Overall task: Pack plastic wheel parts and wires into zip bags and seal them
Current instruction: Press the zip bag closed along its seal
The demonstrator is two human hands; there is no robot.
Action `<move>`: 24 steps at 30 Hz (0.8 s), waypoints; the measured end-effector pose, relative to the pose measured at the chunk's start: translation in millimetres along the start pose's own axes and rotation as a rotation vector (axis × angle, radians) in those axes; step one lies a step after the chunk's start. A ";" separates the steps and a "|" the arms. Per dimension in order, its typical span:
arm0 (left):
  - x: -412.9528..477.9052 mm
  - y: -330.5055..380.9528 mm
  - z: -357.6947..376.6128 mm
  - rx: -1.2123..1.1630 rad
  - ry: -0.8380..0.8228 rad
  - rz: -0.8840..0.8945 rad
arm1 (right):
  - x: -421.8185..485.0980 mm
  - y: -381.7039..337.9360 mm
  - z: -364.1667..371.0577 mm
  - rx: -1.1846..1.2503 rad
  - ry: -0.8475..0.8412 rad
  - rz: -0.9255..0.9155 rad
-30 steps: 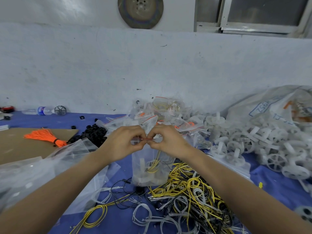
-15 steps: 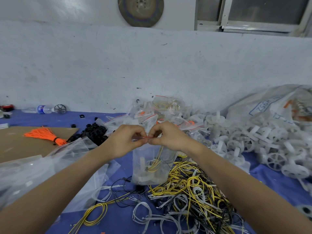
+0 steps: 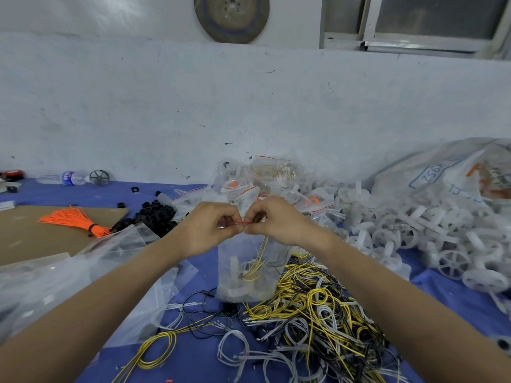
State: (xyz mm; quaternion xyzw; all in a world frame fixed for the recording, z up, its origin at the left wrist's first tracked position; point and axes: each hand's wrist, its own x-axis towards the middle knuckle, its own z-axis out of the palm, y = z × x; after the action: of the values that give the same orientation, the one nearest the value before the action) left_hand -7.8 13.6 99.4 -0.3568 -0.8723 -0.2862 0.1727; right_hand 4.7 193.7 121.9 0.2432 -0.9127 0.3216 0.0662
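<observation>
Pinching the red zip strip [image 3: 244,223] between them, the left hand [image 3: 210,228] and right hand [image 3: 279,221] hold one zip bag [image 3: 246,272], which hangs just below with a white wheel part and a few yellow wires inside. I'd say it is filled and nearly sealed. Just beyond the hands lie several sealed bags [image 3: 265,178]. The loose wheels [image 3: 401,230] to their right and the tangled wires [image 3: 304,322] beneath are too many to count, so plenty remains.

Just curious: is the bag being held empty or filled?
Partly filled: white parts and yellow wire sit low inside the zip bag.
</observation>
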 end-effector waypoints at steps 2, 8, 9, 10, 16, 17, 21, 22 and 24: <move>0.4 -0.4 0.2 0.010 0.003 0.009 | 0.1 0.6 0.2 -0.016 0.015 -0.010; 0.2 0.0 -0.3 0.022 0.007 0.058 | -0.7 3.2 2.5 -0.094 0.033 -0.079; -0.1 0.5 -0.3 0.030 0.005 0.072 | -1.2 3.8 3.4 -0.119 0.039 -0.095; -0.3 1.0 -0.4 0.038 0.008 0.084 | -1.6 4.6 4.2 -0.138 0.048 -0.106; -0.6 -0.4 -1.4 0.048 0.019 0.095 | -5.7 12.4 2.0 -0.133 0.083 -0.126; -0.3 -0.5 0.0 0.059 0.018 0.093 | -5.9 13.1 2.5 -0.165 0.085 -0.143; 0.9 0.1 4.7 0.088 0.014 0.099 | -6.2 13.1 6.6 -0.234 0.096 -0.199; 0.9 0.5 4.5 0.094 0.018 0.105 | -7.3 13.8 6.5 -0.218 0.105 -0.207; 0.6 0.4 3.5 0.111 0.029 0.111 | -10.0 16.8 5.1 -0.194 0.126 -0.218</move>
State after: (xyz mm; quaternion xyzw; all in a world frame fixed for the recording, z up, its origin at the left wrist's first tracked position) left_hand -8.3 16.3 97.2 -0.3905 -0.8631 -0.2324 0.2203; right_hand 5.4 205.9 105.8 0.3126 -0.9017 0.2376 0.1810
